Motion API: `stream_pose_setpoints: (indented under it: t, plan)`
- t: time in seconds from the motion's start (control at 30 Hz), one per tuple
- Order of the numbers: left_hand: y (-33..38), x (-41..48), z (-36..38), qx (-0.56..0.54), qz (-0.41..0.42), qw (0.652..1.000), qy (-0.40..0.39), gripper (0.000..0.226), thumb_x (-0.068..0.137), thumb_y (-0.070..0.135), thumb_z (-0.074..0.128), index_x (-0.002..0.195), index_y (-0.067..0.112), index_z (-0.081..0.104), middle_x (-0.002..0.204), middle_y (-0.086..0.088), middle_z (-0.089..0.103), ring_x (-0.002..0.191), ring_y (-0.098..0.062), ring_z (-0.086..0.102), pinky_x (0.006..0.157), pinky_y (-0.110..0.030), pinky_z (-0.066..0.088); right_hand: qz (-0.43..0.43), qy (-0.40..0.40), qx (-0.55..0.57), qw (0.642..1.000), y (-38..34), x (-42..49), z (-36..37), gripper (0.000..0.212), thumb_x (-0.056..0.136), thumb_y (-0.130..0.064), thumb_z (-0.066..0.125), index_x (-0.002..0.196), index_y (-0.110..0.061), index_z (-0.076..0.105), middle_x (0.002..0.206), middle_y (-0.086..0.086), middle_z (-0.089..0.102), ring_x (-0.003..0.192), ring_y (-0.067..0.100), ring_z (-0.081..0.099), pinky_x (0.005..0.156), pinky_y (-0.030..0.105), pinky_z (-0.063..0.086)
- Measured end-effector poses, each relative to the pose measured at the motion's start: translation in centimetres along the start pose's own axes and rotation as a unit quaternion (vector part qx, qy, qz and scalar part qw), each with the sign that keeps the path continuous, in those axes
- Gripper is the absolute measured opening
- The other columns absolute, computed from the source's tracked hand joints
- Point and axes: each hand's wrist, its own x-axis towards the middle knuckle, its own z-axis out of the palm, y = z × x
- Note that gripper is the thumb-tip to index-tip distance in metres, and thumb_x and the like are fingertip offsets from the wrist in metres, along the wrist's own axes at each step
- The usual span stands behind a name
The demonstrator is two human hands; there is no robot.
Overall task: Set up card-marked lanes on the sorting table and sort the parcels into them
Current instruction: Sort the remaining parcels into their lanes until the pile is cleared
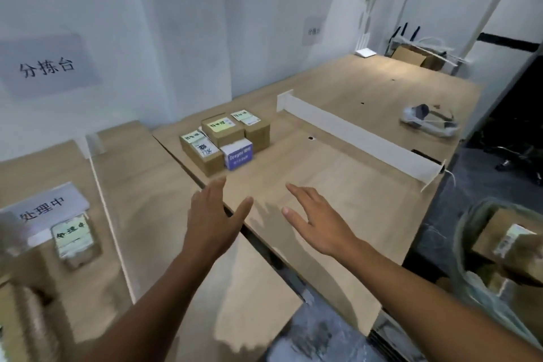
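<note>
honestly both hands are empty, left hand [213, 214] and right hand [316, 219] fingers spread loose. grabbing that tight parcel cluster [224, 139] two-handed could topple the stacked boxes.

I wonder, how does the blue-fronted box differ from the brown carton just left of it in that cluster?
The blue-fronted box has a white top and printed blue face; the brown carton is plain cardboard. The carton carries a yellow-green note and a handwritten label; the box shows neither. The box looks smaller. Both sit side by side on the table.
</note>
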Motion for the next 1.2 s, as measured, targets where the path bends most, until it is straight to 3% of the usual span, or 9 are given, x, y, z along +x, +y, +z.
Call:
stream_pose_setpoints:
  t: [0.17, 0.3, 0.47, 0.57, 0.67, 0.8, 0.93, 1.07, 1.2]
  plan:
    - [-2.0, 7.4, 4.0, -0.015, -0.095, 0.995, 0.034, 0.075, 0.095, 0.068, 0.045, 0.153, 0.02, 0.038, 0.155, -0.006, 0.045, 0.143, -0.03, 0.037, 0.115, -0.053, 0.038, -0.029, -0.048, 0.017, 0.998, 4.0, 11.4, -0.6, 0.065, 0.102, -0.062, 0.039, 0.158, -0.033, 0.031, 0.157, -0.003, 0.04, 0.142, 0.015, 0.04, 0.117, 0.036, 0.035]
    - [-5.4, 15.2, 7.2, -0.027, -0.127, 0.99, 0.064, 0.058, 0.097, 0.063, 0.042, 0.135, 0.02, 0.053, 0.13, -0.006, 0.062, 0.116, -0.027, 0.056, 0.097, -0.05, 0.05, -0.007, -0.085, 0.018, 0.996, 7.3, 22.6, 1.6, 0.07, 0.097, -0.069, 0.039, 0.157, -0.032, 0.033, 0.158, -0.004, 0.041, 0.14, 0.013, 0.044, 0.114, 0.036, 0.039]
    - [-10.4, 28.2, 9.8, -0.003, -0.196, 0.978, 0.075, 0.057, 0.1, 0.057, 0.041, 0.139, 0.017, 0.052, 0.137, -0.01, 0.059, 0.125, -0.036, 0.05, 0.103, -0.052, 0.044, -0.03, -0.085, 0.011, 0.996, 8.6, 38.6, 5.1, 0.062, 0.1, -0.058, 0.047, 0.153, -0.025, 0.04, 0.152, 0.0, 0.05, 0.137, 0.018, 0.048, 0.109, 0.036, 0.042]
    - [-12.7, 35.2, 11.6, 0.001, -0.229, 0.969, 0.089, 0.061, 0.1, 0.058, 0.035, 0.143, 0.017, 0.048, 0.143, -0.01, 0.054, 0.128, -0.039, 0.043, 0.107, -0.053, 0.037, -0.065, -0.058, -0.007, 0.996, 9.1, 46.8, 7.6, 0.054, 0.099, -0.05, 0.053, 0.147, -0.026, 0.046, 0.14, 0.004, 0.058, 0.131, 0.022, 0.048, 0.097, 0.032, 0.04]
    - [-14.5, 41.2, 14.0, -0.006, -0.249, 0.963, 0.101, 0.065, 0.1, 0.059, 0.038, 0.146, 0.013, 0.045, 0.147, -0.012, 0.051, 0.133, -0.039, 0.039, 0.109, -0.054, 0.036, -0.074, -0.048, -0.034, 0.996, 10.1, 53.1, 10.9, 0.052, 0.098, -0.048, 0.053, 0.143, -0.023, 0.047, 0.131, 0.008, 0.058, 0.127, 0.029, 0.045, 0.098, 0.043, 0.044]
    - [-16.8, 46.4, 17.5, -0.012, -0.263, 0.96, 0.089, 0.067, 0.099, 0.06, 0.045, 0.149, 0.015, 0.04, 0.153, -0.013, 0.045, 0.147, -0.041, 0.025, 0.118, -0.057, 0.026, -0.113, -0.028, -0.174, 0.978, 11.6, 57.6, 15.8, 0.054, 0.101, -0.053, 0.047, 0.137, -0.013, 0.049, 0.127, 0.009, 0.057, 0.117, 0.03, 0.047, 0.092, 0.042, 0.043]
    - [-18.8, 47.5, 20.2, -0.039, -0.275, 0.956, 0.089, 0.067, 0.097, 0.057, 0.05, 0.15, 0.017, 0.043, 0.16, -0.008, 0.04, 0.155, -0.034, 0.006, 0.126, -0.048, 0.007, -0.126, 0.011, -0.236, 0.963, 12.6, 59.2, 18.6, 0.056, 0.1, -0.057, 0.044, 0.133, -0.012, 0.052, 0.126, 0.011, 0.057, 0.105, 0.028, 0.047, 0.086, 0.041, 0.04]
    - [-18.2, 46.8, 20.2, -0.091, -0.265, 0.952, 0.123, 0.056, 0.097, 0.049, 0.055, 0.146, 0.023, 0.05, 0.156, -0.001, 0.046, 0.156, -0.027, 0.001, 0.125, -0.045, 0.01, -0.111, -0.003, -0.17, 0.979, 12.7, 59.2, 18.2, 0.057, 0.097, -0.059, 0.047, 0.134, -0.016, 0.05, 0.124, 0.011, 0.056, 0.108, 0.026, 0.041, 0.089, 0.041, 0.037]
    - [-15.0, 44.2, 18.2, -0.113, -0.225, 0.96, 0.126, 0.05, 0.097, 0.04, 0.052, 0.146, 0.029, 0.052, 0.155, 0.007, 0.047, 0.155, -0.024, 0.01, 0.126, -0.045, 0.018, -0.065, -0.012, 0.008, 0.998, 11.8, 55.9, 15.2, 0.062, 0.091, -0.054, 0.062, 0.14, -0.018, 0.045, 0.12, 0.006, 0.048, 0.116, 0.025, 0.042, 0.095, 0.04, 0.043]
